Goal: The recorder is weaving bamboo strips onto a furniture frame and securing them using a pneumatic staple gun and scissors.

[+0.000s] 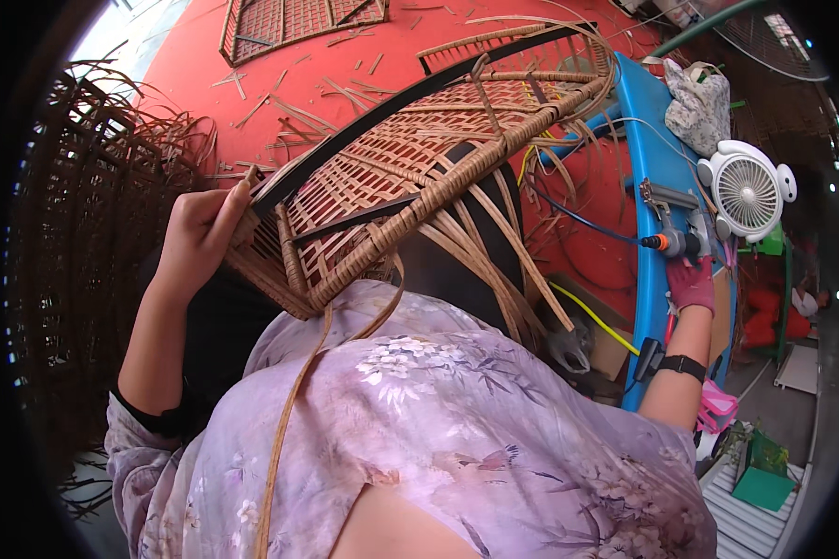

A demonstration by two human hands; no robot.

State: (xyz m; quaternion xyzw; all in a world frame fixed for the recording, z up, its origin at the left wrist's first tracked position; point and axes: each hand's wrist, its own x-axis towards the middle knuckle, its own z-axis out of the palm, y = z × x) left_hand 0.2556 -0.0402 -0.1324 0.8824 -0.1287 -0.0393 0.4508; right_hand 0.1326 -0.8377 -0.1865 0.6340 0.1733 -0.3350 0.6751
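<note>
A woven rattan panel (pixel 382 154) with a thick wrapped rim and a flat black strip along its far edge lies tilted across my lap. My left hand (pixel 205 222) is closed on its left corner, thumb over the end of the strip. Loose rattan strands (pixel 480 265) hang from the near rim, and one long strand falls over my shirt. At the right, my right hand (pixel 692 284), in a pink glove, reaches onto the blue table (pixel 651 140). Its fingers close about a grey air staple gun (pixel 682 244) with an orange hose fitting; the fingertips are partly hidden.
A white fan (pixel 748 193) and a patterned cloth bundle (pixel 697 107) stand on the table. A blue hose (pixel 578 216) runs to the staple gun. Rattan scraps litter the red floor (pixel 196 65); another woven panel (pixel 298 28) lies beyond. Dark woven pieces (pixel 79 214) are stacked at left.
</note>
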